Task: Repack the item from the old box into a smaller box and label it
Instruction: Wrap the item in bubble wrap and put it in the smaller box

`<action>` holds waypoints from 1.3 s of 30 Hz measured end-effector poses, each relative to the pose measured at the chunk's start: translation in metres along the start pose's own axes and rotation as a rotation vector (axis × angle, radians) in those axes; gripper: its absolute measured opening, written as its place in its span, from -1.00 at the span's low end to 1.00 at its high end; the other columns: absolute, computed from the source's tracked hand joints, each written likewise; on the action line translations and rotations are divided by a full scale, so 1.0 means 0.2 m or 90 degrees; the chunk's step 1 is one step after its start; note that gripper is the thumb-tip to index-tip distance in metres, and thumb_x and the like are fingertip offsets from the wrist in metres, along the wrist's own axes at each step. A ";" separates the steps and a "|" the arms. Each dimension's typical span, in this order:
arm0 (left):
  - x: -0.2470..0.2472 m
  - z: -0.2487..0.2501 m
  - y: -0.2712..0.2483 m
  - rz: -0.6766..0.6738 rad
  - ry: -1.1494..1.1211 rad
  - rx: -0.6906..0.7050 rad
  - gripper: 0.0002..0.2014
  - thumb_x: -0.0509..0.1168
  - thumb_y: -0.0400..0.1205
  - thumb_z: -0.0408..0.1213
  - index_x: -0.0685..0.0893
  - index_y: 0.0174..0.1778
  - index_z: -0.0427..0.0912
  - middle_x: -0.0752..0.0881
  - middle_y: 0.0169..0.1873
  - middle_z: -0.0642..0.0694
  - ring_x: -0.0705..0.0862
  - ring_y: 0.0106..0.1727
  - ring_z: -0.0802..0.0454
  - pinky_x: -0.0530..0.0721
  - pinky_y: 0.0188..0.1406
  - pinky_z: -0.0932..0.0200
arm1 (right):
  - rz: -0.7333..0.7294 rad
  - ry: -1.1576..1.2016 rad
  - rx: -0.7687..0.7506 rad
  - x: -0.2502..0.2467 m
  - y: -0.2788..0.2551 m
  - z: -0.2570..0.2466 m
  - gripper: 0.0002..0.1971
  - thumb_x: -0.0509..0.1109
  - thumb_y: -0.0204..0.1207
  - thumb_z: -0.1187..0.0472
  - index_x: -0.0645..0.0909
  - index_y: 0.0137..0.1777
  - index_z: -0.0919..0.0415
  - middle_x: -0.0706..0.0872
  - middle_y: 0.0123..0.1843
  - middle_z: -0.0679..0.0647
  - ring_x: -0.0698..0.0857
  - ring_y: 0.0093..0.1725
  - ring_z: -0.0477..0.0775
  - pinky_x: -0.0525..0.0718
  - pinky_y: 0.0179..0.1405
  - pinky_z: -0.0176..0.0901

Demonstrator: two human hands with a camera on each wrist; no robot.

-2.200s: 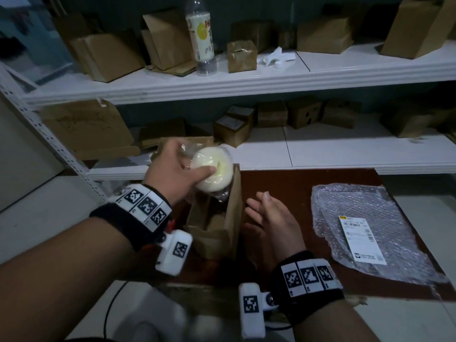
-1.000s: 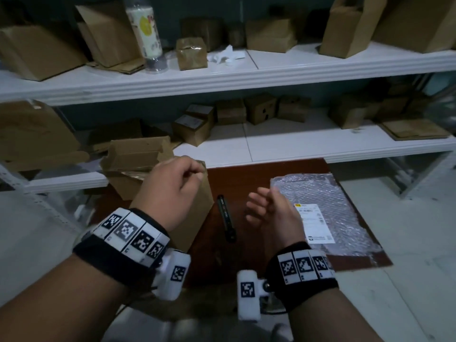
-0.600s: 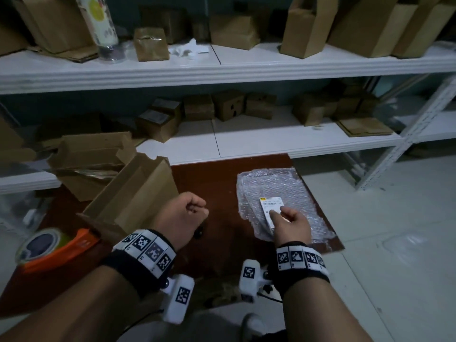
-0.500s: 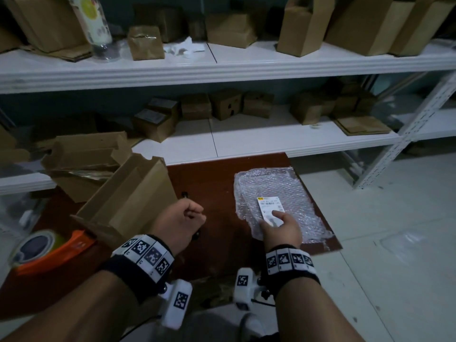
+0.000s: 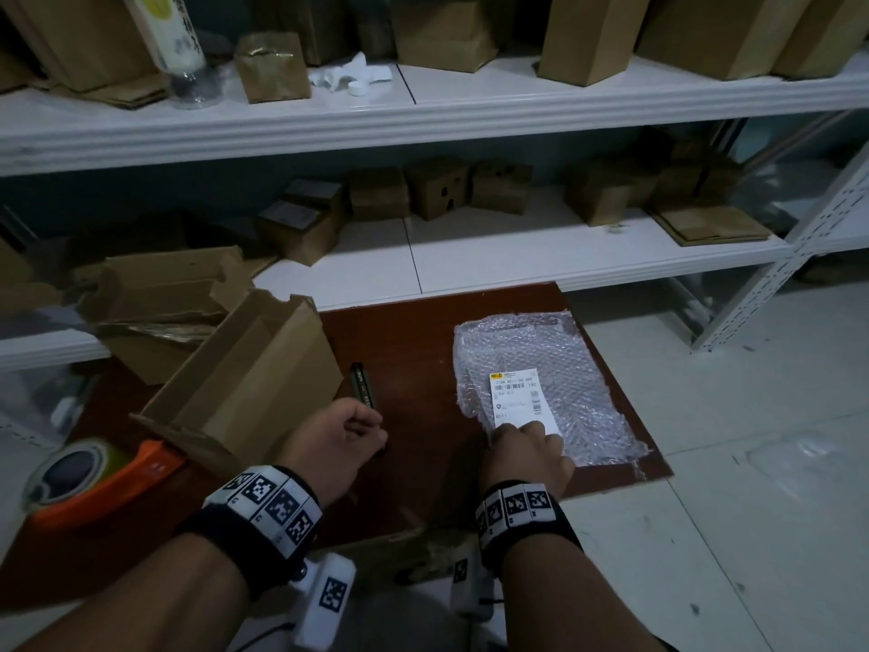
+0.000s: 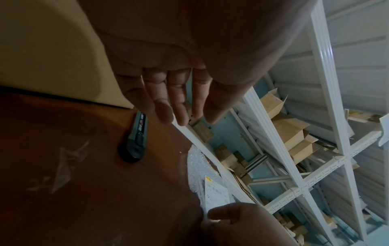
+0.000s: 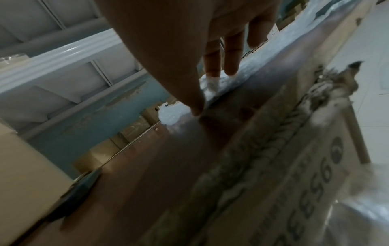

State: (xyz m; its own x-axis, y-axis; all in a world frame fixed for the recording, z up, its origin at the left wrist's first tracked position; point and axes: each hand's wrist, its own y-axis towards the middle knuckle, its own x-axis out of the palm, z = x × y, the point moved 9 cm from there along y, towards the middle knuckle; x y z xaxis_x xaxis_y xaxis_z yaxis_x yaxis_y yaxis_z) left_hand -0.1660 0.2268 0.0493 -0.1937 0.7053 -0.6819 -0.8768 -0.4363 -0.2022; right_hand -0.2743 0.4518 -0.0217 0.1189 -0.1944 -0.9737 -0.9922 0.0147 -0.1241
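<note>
A small open cardboard box [image 5: 244,383] lies tilted on the brown table [image 5: 423,341], with its inside hidden from me. To its right a white shipping label [image 5: 515,395] lies on a sheet of bubble wrap [image 5: 564,360]. My right hand [image 5: 522,432] touches the label's near edge with its fingertips [image 7: 231,69]. Its thumb is down at the wrap's edge. My left hand [image 5: 357,430] hangs loosely curled and holds nothing, just above a dark utility knife [image 5: 362,385] beside the box. The left wrist view shows the same knife [image 6: 136,138] and label [image 6: 216,193].
A torn larger box [image 5: 155,294] sits behind the small one. An orange tape dispenser [image 5: 94,477] lies at the table's left front. White shelves [image 5: 517,256] with several cardboard boxes stand behind. To the right is pale floor [image 5: 752,463].
My left hand held a white round wrapped item over the box, then let go and dropped beside the knife. My right hand moved right and came down on the label.
</note>
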 end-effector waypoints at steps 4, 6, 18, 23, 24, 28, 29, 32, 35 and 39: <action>0.01 -0.04 -0.01 0.002 -0.016 -0.009 -0.94 0.42 0.68 -0.21 0.70 0.03 -0.02 0.72 -0.08 0.09 0.65 -0.09 0.24 0.45 -0.37 0.48 | 0.059 0.049 0.033 -0.03 0.00 0.03 -0.69 0.28 0.62 -0.16 0.63 0.25 -0.08 0.61 0.31 0.05 0.50 0.35 0.17 0.45 0.28 0.15; 0.00 -0.05 -0.01 0.009 -0.016 -0.011 -0.94 0.44 0.67 -0.20 0.71 0.02 -0.01 0.73 -0.08 0.09 0.66 -0.08 0.25 0.45 -0.35 0.46 | 0.085 0.082 0.063 -0.05 0.01 0.06 -0.62 0.31 0.62 -0.12 0.53 0.37 -0.03 0.57 0.41 0.10 0.47 0.45 0.20 0.45 0.35 0.17; -0.03 -0.10 0.02 -0.001 -0.011 -0.004 -0.94 0.42 0.68 -0.20 0.69 0.03 0.04 0.71 -0.05 0.11 0.67 -0.02 0.20 0.49 -0.23 0.35 | 0.037 0.090 0.160 -0.01 0.04 0.16 -0.23 0.50 0.41 -0.29 0.34 0.51 0.05 0.55 0.40 0.23 0.49 0.38 0.29 0.46 0.34 0.18; 0.01 -0.11 0.03 -0.014 -0.002 -0.022 -0.93 0.41 0.69 -0.17 0.70 0.05 0.00 0.72 -0.04 0.10 0.66 -0.04 0.23 0.45 -0.29 0.39 | 0.006 0.119 0.192 -0.01 0.03 0.17 -0.05 0.58 0.20 -0.42 0.37 0.45 0.11 0.53 0.35 0.25 0.52 0.35 0.30 0.50 0.32 0.15; 0.03 -0.12 0.03 -0.016 -0.008 -0.029 -0.93 0.42 0.68 -0.17 0.70 0.05 0.00 0.72 -0.03 0.09 0.66 -0.04 0.22 0.45 -0.29 0.38 | -0.001 0.129 0.192 -0.01 0.04 0.17 -0.03 0.58 0.18 -0.43 0.36 0.47 0.12 0.53 0.35 0.26 0.53 0.35 0.31 0.51 0.33 0.15; 0.07 -0.15 0.04 -0.030 -0.029 -0.052 -0.92 0.42 0.68 -0.17 0.72 0.05 -0.02 0.73 -0.02 0.03 0.67 -0.05 0.17 0.46 -0.31 0.35 | -0.012 0.217 0.178 -0.02 0.05 0.15 0.00 0.66 0.15 -0.33 0.35 0.49 0.14 0.50 0.31 0.30 0.58 0.28 0.35 0.64 0.28 0.16; 0.08 -0.15 0.04 -0.036 -0.036 -0.058 -0.93 0.42 0.68 -0.16 0.72 0.05 -0.01 0.73 -0.01 0.02 0.69 -0.05 0.13 0.49 -0.30 0.32 | -0.031 0.250 0.191 0.00 0.05 0.15 0.01 0.70 0.13 -0.28 0.34 0.50 0.14 0.48 0.32 0.31 0.59 0.27 0.35 0.65 0.26 0.16; 0.11 -0.18 0.05 -0.048 -0.076 -0.079 -0.95 0.44 0.66 -0.13 0.72 0.00 0.06 0.75 0.02 0.00 0.72 -0.01 0.04 0.66 -0.17 0.14 | -0.112 0.351 0.256 0.04 0.05 0.17 0.05 0.77 0.06 -0.17 0.35 0.51 0.14 0.48 0.36 0.33 0.65 0.23 0.38 0.71 0.12 0.13; 0.14 -0.18 0.06 -0.059 -0.080 -0.083 -0.94 0.45 0.65 -0.11 0.72 -0.01 0.09 0.75 0.03 0.01 0.72 0.05 0.03 0.72 0.01 0.00 | -0.111 0.446 0.239 0.05 0.09 0.18 -0.11 0.77 0.09 -0.18 0.49 0.36 0.18 0.66 0.30 0.29 0.71 0.18 0.34 0.70 0.00 0.01; 0.15 -0.18 0.07 -0.059 -0.087 -0.084 -0.94 0.46 0.63 -0.10 0.72 -0.03 0.11 0.77 0.01 0.00 0.73 0.06 0.02 0.75 0.07 -0.07 | -0.082 0.545 0.245 0.04 0.12 0.24 -0.45 0.53 0.53 0.22 0.54 0.51 0.26 0.73 0.37 0.23 0.71 0.29 0.26 0.62 0.16 -0.07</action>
State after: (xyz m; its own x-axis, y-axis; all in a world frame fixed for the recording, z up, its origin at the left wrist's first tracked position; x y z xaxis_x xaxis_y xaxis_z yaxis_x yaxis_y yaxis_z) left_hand -0.1681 0.2223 0.0011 -0.1797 0.8113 -0.5564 -0.8304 -0.4283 -0.3563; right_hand -0.2949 0.4981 -0.0416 0.0067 -0.8685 -0.4956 -0.8740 0.2358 -0.4249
